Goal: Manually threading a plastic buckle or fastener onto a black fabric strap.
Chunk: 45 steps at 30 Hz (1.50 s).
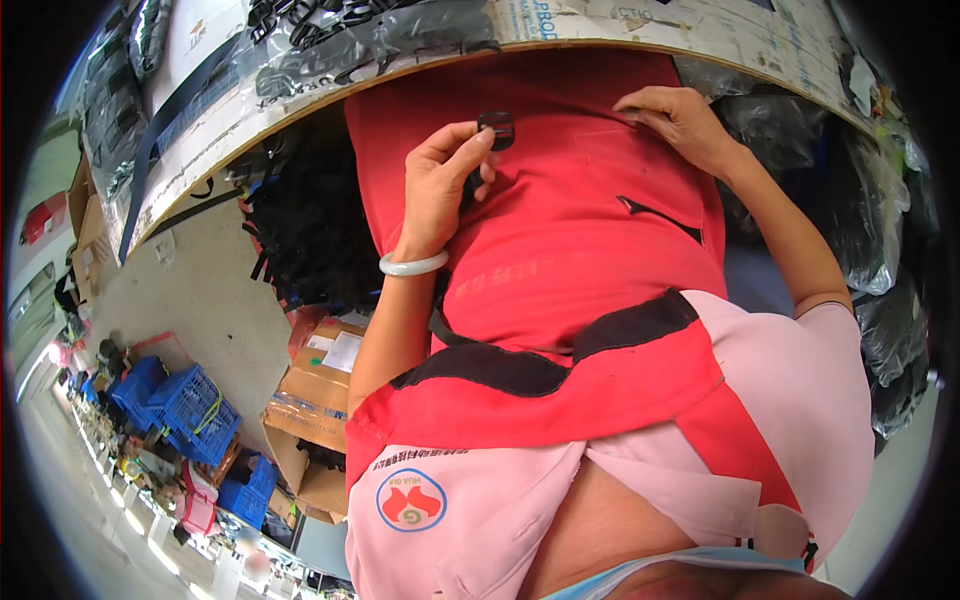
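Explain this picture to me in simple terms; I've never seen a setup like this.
There is no machine here, just a person's two bare hands. The single picture comes from a wide fisheye camera worn on the head, looking down, so straight edges bend. The left hand pinches a small black plastic piece above the red apron. The right hand is over the apron's far part; I can't tell whether it grips anything. At the top, black plastic parts lie on the worktable. Blue crates stand off to the left.

Lettered shirt logo point(411, 500) and printed worktop point(620, 28)
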Each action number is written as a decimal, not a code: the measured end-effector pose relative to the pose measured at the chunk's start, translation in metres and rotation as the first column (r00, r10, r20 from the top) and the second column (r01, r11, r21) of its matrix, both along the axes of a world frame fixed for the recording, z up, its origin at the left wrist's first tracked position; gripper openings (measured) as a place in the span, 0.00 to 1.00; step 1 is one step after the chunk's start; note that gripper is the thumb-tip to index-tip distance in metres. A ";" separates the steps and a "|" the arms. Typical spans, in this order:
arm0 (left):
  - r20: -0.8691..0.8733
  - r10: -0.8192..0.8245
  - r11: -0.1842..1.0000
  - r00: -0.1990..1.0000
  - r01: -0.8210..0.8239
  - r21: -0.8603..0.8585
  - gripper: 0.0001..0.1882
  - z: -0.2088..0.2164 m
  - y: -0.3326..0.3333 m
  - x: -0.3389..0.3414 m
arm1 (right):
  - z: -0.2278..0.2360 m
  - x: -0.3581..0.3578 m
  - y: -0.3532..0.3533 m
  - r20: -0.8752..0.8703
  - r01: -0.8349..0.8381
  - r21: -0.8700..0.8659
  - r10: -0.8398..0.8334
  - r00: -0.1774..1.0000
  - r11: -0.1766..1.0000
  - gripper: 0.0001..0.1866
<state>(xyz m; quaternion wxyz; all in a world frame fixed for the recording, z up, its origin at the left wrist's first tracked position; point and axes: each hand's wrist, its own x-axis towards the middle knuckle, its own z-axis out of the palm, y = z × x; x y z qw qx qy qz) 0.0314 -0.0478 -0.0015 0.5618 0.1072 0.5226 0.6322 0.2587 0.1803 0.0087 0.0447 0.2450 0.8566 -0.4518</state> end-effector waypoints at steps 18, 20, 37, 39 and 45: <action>-0.775 0.258 0.965 0.577 -0.119 0.233 0.07 -0.005 0.000 0.006 | 0.017 -0.103 -0.086 0.031 0.157 -0.935 -0.366 0.930 0.319 0.12; -0.837 0.306 0.950 0.453 -0.091 0.298 0.08 -0.004 0.002 0.005 | 0.019 -0.104 -0.088 0.027 0.151 -0.945 -0.392 0.920 0.289 0.11; -0.912 0.236 0.970 0.336 -0.025 0.242 0.08 -0.007 0.004 0.010 | -0.004 -0.111 -0.094 -0.103 0.295 -0.794 -0.597 0.796 0.531 0.18; -0.934 0.226 0.971 0.275 0.006 0.237 0.08 -0.013 0.006 0.010 | -0.004 -0.116 -0.097 -0.086 0.310 -0.803 -0.614 0.785 0.509 0.17; -0.929 0.185 0.983 0.320 -0.046 0.180 0.06 -0.010 0.008 0.008 | -0.007 -0.118 -0.097 -0.116 0.374 -0.666 -0.585 0.802 0.645 0.16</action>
